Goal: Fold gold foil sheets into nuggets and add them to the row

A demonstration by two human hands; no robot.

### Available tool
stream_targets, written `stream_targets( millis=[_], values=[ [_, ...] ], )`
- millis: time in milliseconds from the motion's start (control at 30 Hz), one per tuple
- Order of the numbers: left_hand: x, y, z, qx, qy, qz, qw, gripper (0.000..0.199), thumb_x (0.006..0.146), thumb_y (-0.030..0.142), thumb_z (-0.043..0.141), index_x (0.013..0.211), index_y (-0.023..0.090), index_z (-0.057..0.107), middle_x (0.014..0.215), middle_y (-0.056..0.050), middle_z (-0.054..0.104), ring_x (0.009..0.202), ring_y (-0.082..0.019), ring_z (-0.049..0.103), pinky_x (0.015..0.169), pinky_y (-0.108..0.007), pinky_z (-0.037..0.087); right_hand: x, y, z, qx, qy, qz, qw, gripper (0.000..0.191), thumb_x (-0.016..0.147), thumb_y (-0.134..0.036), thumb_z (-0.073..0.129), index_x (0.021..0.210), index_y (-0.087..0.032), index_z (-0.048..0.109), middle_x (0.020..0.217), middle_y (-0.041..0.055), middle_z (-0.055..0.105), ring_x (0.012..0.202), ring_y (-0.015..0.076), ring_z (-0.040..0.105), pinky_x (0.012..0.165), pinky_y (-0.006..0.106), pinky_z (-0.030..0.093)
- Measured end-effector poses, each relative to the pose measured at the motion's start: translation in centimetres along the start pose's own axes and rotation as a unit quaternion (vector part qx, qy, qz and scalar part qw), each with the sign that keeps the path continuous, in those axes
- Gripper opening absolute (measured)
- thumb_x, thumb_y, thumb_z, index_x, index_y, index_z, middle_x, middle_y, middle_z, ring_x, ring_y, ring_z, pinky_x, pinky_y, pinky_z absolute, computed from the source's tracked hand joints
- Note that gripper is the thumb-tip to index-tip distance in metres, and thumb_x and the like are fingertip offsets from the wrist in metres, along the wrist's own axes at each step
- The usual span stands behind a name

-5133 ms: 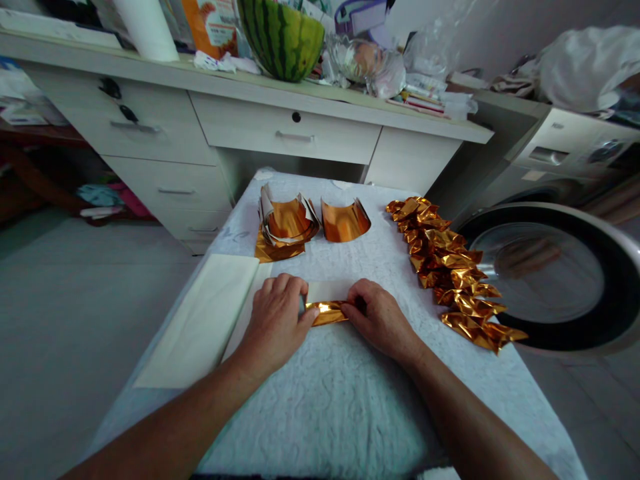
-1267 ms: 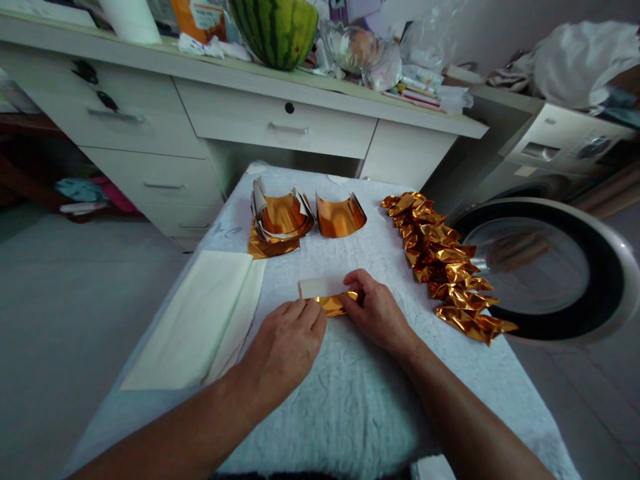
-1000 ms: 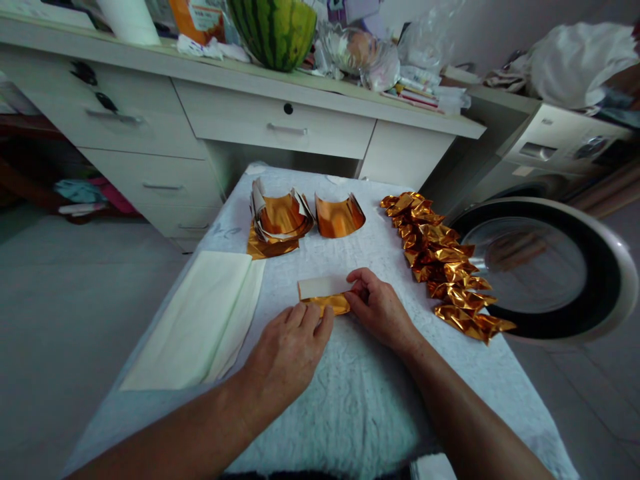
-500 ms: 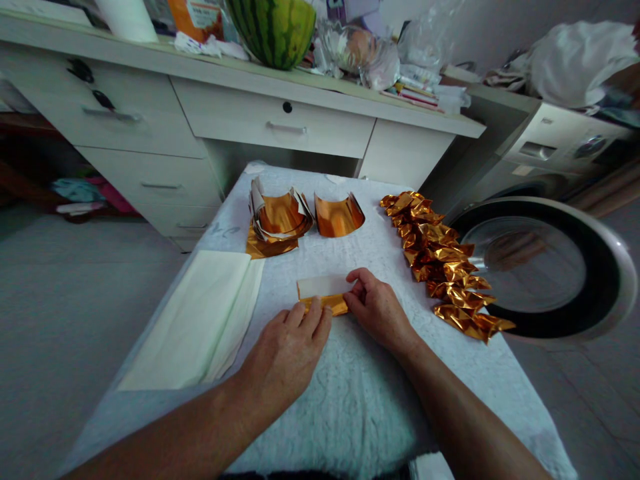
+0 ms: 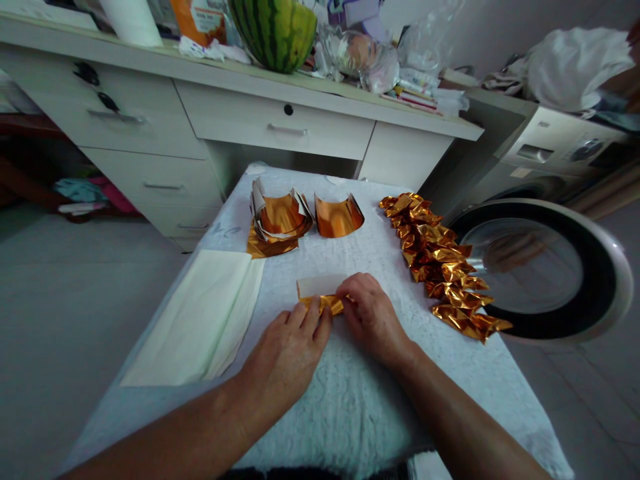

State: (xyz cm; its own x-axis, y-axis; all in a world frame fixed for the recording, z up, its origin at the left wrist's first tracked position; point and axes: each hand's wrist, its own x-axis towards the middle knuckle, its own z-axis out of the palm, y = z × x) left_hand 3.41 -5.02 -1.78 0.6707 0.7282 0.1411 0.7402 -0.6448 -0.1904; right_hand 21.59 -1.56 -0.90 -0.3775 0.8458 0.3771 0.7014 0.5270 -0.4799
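A small sheet of paper (image 5: 320,287), white with a folded gold strip along its near side, lies on the cloth-covered table (image 5: 350,413). The fingers of my left hand (image 5: 293,347) press together on the gold strip. My right hand (image 5: 373,317) pinches the strip's right end, its fingertips partly hidden. Beyond them stand a stack of curved gold sheets (image 5: 280,217) and a single curved gold sheet (image 5: 340,217). A row of several folded gold foil pieces (image 5: 445,267) runs along the right side. At the left lie flat pale paper sheets (image 5: 200,320).
Behind the table is a white desk with drawers (image 5: 280,127), bearing a cut watermelon (image 5: 275,30), plastic bags and small items. At the right, the open round door of a washing machine (image 5: 600,267) stands beside the table edge.
My right hand has shifted slightly left over the paper's right end, its fingers more curled. My left hand stays almost in place. The view has shifted very slightly.
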Motion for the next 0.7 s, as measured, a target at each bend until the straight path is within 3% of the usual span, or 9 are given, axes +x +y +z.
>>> stream_targets(
  millis=[167,367,567,700],
  values=[
    [-0.1,0.0,0.1,0.006,0.005,0.002,1.0,0.049,0.081,0.002,0.046,0.129,0.009,0.058,0.13,-0.019,0.061,0.102,-0.029,0.063,0.075,-0.039,0.056,0.2,-0.5,0.9,0.017,-0.077,0.03,0.996,0.018,0.087,-0.008,0.045,0.088,-0.017,0.06,0.085,0.0054,0.062,0.082,0.0176,0.055,0.078,0.03,0.045],
    [-0.6,-0.5,0.4,-0.019,0.006,0.011,1.0,0.044,0.086,0.007,0.048,0.129,0.007,0.056,0.135,-0.02,0.058,0.11,-0.031,0.061,0.081,-0.041,0.055,0.4,-0.8,1.2,-0.014,-0.083,0.067,0.994,0.015,0.087,-0.008,0.048,0.087,-0.016,0.061,0.085,0.0057,0.063,0.081,0.0176,0.056,0.078,0.029,0.044],
    [-1.3,-1.3,0.3,-0.06,-0.007,-0.003,0.998,0.046,0.091,0.032,0.058,0.13,0.008,0.056,0.139,-0.018,0.055,0.124,-0.032,0.053,0.091,-0.046,0.051,0.3,-1.1,1.2,-0.03,-0.088,0.086,0.992,0.014,0.087,-0.009,0.049,0.088,-0.017,0.06,0.085,0.0047,0.062,0.081,0.0178,0.056,0.078,0.029,0.043],
    [-2.3,-1.8,0.4,-0.068,-0.001,-0.006,0.998,0.05,0.09,0.038,0.059,0.132,0.012,0.055,0.143,-0.014,0.052,0.128,-0.031,0.05,0.095,-0.047,0.047,0.5,-1.4,1.1,-0.03,-0.094,0.096,0.991,0.011,0.086,-0.01,0.053,0.088,-0.018,0.06,0.086,0.0044,0.062,0.081,0.0176,0.056,0.078,0.03,0.042]
  ],
)
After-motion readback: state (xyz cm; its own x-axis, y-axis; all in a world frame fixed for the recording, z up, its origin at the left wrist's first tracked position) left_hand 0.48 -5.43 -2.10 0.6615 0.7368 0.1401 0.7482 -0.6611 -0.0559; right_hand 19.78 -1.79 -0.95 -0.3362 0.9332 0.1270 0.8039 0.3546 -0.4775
